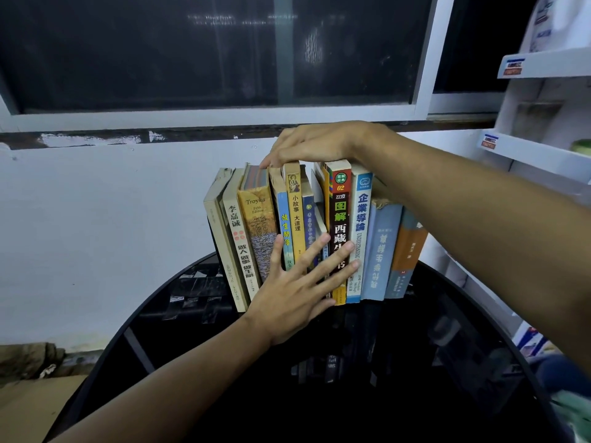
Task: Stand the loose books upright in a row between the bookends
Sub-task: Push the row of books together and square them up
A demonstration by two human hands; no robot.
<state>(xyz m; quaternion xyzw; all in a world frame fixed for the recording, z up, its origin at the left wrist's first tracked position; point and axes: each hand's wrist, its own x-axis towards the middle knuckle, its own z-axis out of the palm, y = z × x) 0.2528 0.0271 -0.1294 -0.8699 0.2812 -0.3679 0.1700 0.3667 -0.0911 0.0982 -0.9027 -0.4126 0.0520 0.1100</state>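
Observation:
A row of several books point(363, 215) stands upright on a round black glass table point(399, 362), spines facing me. The leftmost ones lean slightly. My left hand point(297, 282) lies flat with straight, spread fingers against the spines in the middle of the row. My right hand point(311, 145) reaches over from the right and rests on the top edges of the middle books, fingertips curved down onto them. A thin white book point(319, 187) sits set back in a gap in the middle. A dark sliver of a bookend point(211, 233) shows at the left end; the right one is hidden.
A white wall and a dark window stand close behind the books. White shelving point(543, 155) rises at the right, near the table's edge. Cardboard and rubble lie on the floor at the lower left.

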